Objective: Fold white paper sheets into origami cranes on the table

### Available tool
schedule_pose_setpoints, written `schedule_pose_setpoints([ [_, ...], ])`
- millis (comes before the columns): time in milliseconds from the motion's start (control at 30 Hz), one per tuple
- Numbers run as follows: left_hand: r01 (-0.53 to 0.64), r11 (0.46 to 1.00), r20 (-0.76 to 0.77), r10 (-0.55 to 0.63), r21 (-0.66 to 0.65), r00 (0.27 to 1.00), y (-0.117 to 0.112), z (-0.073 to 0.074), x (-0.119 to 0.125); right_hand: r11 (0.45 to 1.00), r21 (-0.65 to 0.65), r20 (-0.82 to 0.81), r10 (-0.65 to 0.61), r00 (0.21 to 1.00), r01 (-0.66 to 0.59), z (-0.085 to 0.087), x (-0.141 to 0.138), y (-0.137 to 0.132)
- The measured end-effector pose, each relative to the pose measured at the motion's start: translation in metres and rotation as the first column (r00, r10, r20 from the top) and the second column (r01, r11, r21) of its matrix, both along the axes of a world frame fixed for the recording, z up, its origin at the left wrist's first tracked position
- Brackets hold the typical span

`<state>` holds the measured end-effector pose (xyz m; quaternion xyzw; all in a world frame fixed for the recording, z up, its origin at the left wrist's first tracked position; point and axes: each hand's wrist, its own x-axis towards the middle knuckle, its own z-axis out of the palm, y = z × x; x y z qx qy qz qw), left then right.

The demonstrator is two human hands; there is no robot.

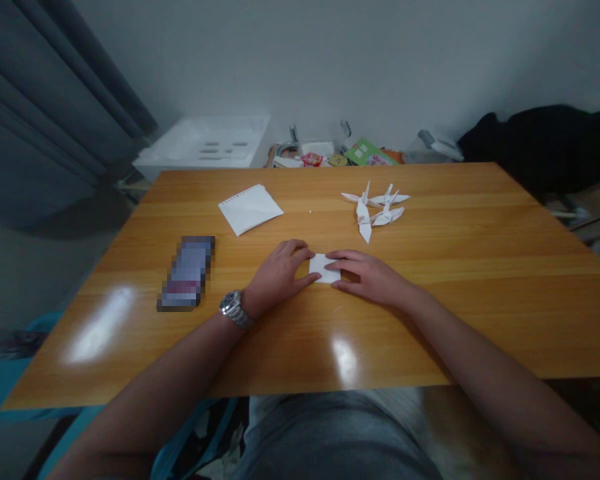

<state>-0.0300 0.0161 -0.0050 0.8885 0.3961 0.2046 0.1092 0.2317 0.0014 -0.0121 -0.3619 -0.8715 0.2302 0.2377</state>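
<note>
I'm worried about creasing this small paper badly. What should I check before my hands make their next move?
1. Left hand touching the small white paper: ok, at its left side.
2. Right hand touching it too: ok, at its right side.
3. Edges and layers lined up: cannot tell; the hands cover parts of them.
4. Folded paper birds apart from both hands: ok, they lie beyond the right hand.
5. White notepad apart from both hands: ok, it lies beyond the left hand.
</note>
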Motion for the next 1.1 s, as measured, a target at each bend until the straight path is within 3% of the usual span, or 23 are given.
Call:
schedule_pose_setpoints([
  [367,0.006,1.0,-0.023,-0.007,-0.025,1.0,-0.002,0.007,0.0,0.999,-0.021,-0.022,-0.031,0.999,0.03,0.008,-0.001,0.0],
  [767,0.014,1.0,0.02,-0.014,0.007,1.0,0.001,0.0,0.0,0.997,-0.022,-0.084,-0.071,0.994,0.069,0.01,-0.003,0.001],
  [1100,0.041,0.999,-0.003,-0.041,-0.017,0.999,0.002,0.003,0.003,0.997,-0.025,-0.101,-0.076,0.992,0.073,0.011,-0.003,0.001],
])
